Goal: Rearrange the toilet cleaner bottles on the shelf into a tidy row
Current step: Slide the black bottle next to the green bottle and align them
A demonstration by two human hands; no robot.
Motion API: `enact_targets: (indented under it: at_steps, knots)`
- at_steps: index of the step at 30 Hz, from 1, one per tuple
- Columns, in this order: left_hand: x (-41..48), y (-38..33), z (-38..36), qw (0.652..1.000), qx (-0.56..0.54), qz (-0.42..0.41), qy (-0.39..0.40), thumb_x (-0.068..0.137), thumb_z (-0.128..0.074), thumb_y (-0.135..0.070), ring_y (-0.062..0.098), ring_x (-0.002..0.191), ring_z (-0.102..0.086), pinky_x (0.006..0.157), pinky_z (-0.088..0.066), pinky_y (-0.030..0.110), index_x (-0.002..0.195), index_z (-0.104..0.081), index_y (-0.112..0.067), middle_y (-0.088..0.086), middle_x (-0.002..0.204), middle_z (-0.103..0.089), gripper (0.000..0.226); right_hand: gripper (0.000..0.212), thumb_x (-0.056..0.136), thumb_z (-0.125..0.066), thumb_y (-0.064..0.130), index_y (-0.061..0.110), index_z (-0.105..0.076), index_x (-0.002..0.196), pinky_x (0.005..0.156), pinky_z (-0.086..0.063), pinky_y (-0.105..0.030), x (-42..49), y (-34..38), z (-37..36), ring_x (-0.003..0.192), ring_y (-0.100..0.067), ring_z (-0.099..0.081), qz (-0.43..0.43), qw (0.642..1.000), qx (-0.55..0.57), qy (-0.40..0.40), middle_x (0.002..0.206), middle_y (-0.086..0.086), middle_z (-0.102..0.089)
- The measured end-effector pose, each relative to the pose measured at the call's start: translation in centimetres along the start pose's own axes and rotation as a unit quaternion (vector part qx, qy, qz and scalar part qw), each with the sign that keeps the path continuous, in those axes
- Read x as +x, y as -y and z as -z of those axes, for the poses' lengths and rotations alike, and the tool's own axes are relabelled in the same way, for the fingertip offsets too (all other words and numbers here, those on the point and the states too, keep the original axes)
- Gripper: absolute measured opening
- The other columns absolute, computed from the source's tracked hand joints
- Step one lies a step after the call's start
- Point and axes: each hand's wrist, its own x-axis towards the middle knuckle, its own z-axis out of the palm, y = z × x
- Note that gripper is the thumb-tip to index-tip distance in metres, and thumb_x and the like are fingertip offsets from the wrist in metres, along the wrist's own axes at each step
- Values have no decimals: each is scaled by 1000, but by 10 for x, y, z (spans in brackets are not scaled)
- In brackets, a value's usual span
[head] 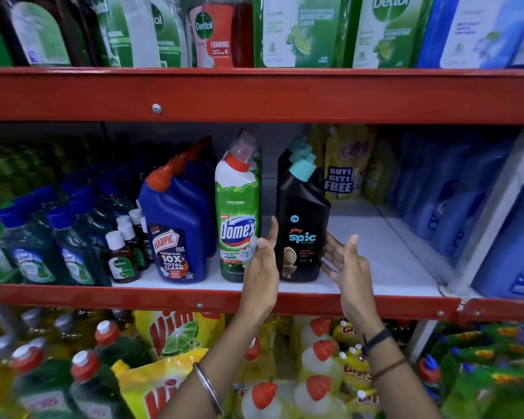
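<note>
While both hands are raised to the middle shelf (375, 255) in the head view, the black Spic bottle (301, 228) stands upright directly between them, at the front edge of the white shelf board. The left hand (262, 261) is open with fingers extended upward; its palm faces the bottle's left side, and the fingertips lie in the narrow gap between the black bottle and the green Domex bottle (238, 213). Whether the palm touches either bottle cannot be determined. The right hand (344, 261) is also open, fingers spread and slightly curled; its fingertips reach the lower right side of the black bottle and appear to touch it, while the thumb points upward, clear of the bottle. Neither hand is closed around anything.

Behind the black bottle, further bottles with teal caps (300, 158) stand in a file running to the back of the shelf. To the left of the left hand, beyond the Domex bottle, blue Harpic bottles (176, 225) stand in their own file. To the right of the right hand, the shelf board is bare up to the yellow pouches (345, 167) at the rear.
</note>
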Motion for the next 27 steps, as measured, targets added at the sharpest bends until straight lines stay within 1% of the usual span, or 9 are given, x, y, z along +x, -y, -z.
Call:
enact_targets:
  at_steps: [6,8,12,15,18,21,22,24,27]
  knots:
    - [-4,-4,0,1000,20,2,-5,63,-9,-93,18,148,-16,114,-30,57,127,-27,-71,-9,160,-20,71,74,82,-27,59,11,-52,132,84,-49,-10,-5,1,-2,111,-9,-59,-1,1000,6,-7,132,-6,-59]
    - [-7,-8,-1,1000,20,-2,-3,62,-9,-93,18,147,-19,114,-32,54,126,-25,-72,-10,159,-23,69,71,82,-27,60,15,-52,131,91,-50,-17,-7,0,-3,112,-7,-58,2,1000,1,-15,132,-4,-59]
    - [-19,-11,0,999,-7,-31,-27,69,-18,-89,8,141,-31,115,-33,46,123,-34,-69,-37,138,-34,60,64,89,-26,58,17,-53,129,108,-40,-35,-15,-4,-10,124,-14,-53,32,996,-28,-77,132,-3,-59]
    - [-32,-9,7,986,-30,-107,-122,85,-24,-74,6,131,-46,111,-39,45,124,-49,-50,-21,135,-52,52,56,94,-29,54,14,-56,123,106,-41,-30,-34,-9,-24,120,-8,-54,121,981,-28,-147,124,0,-62]
    - [-38,-8,23,961,-23,-186,-203,94,-24,-58,8,132,-44,110,-38,31,130,-49,-33,-18,135,-51,50,61,90,-30,61,16,-57,120,104,-41,-25,-52,-12,-49,122,-10,-54,183,979,-21,-87,124,0,-60]
    - [-34,-9,40,968,26,-162,-190,90,-17,-66,0,137,-32,105,-27,5,138,-35,-43,-5,150,-35,56,58,88,-29,66,30,-49,129,109,-35,-27,-55,-18,-80,132,-8,-44,157,987,-40,6,137,6,-51]
    - [-31,-8,47,974,38,-139,-177,86,-14,-72,0,139,-28,105,-25,3,138,-30,-48,-3,153,-30,59,59,85,-28,70,38,-43,131,110,-31,-24,-55,-19,-90,135,-3,-38,138,989,-53,31,141,10,-45]
    - [-26,-4,54,981,55,-107,-150,80,-10,-79,3,141,-24,115,-25,19,142,-20,-49,-8,154,-23,69,68,75,-26,82,47,-29,133,104,-28,-7,-50,-20,-103,132,15,-29,90,992,-57,67,146,19,-33]
    - [-17,2,65,987,77,-91,-107,78,-7,-80,6,143,-25,119,-25,41,147,-15,-41,-18,153,-23,79,85,66,-21,89,43,-16,138,90,-25,7,-42,-20,-116,116,36,-24,56,993,-64,79,148,22,-21]
